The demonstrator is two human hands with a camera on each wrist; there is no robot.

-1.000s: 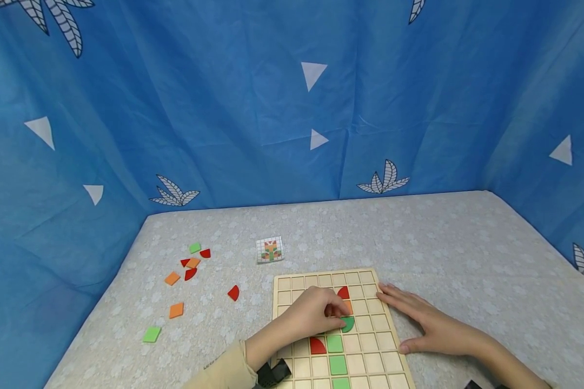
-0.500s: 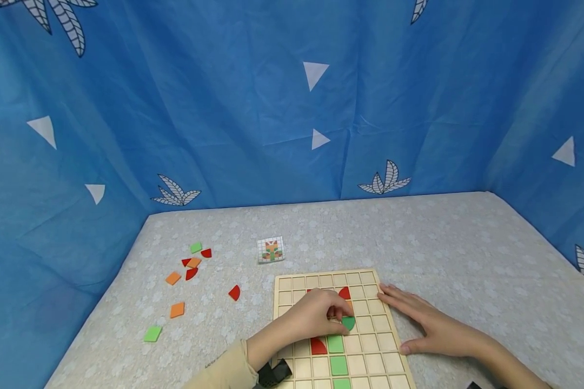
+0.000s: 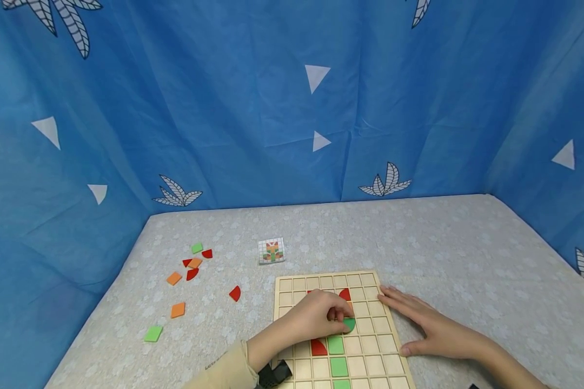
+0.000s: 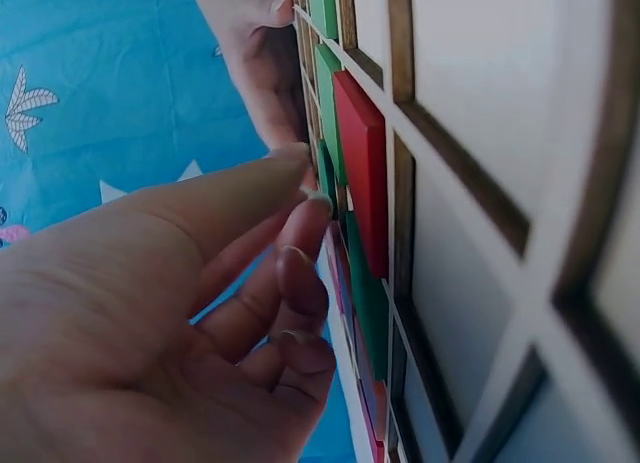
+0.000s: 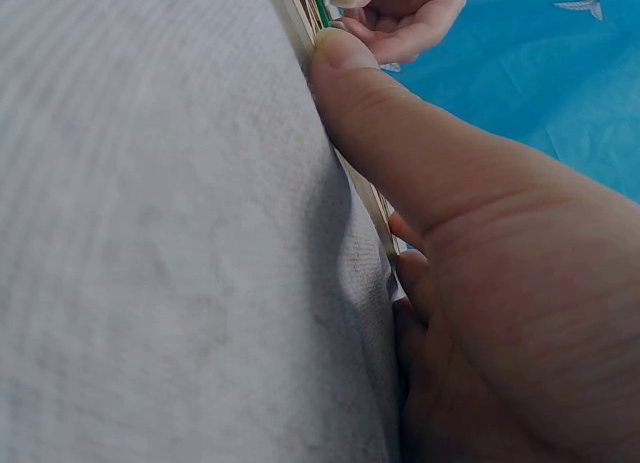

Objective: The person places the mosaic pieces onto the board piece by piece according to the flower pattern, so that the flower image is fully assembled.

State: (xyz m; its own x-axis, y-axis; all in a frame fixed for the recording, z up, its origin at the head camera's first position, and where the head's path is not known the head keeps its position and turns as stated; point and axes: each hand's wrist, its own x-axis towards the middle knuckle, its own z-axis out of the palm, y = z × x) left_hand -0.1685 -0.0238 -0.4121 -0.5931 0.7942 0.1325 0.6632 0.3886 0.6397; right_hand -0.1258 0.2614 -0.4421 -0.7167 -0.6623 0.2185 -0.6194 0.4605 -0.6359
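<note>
My left hand (image 3: 311, 317) reaches over a wooden grid board (image 3: 368, 327), its thumb and index finger pinching a dark green quarter-circle tile (image 3: 350, 324) in one of the cells. Seen from the left wrist, the two fingertips meet at the edge of that dark green tile (image 4: 327, 178), and the other fingers curl loosely. Against the board's right edge rests my right hand (image 3: 435, 329), fingers spread, thumb (image 5: 350, 58) touching the rim. Near the left hand lie a red tile (image 3: 318, 347) and a column of light green squares (image 3: 339, 367). Part of the board is hidden under the left hand.
Loose tiles lie on the cloth to the left, among them an orange square (image 3: 177, 310), a light green square (image 3: 153, 333) and a red quarter-circle (image 3: 235, 293). Behind the board sits a small pattern card (image 3: 271, 250). A blue curtain (image 3: 253, 108) surrounds the table.
My left fingertips have shifted slightly right and toward me around the dark green tile. My right hand stays at the board's edge. The whole head view has drifted a little.
</note>
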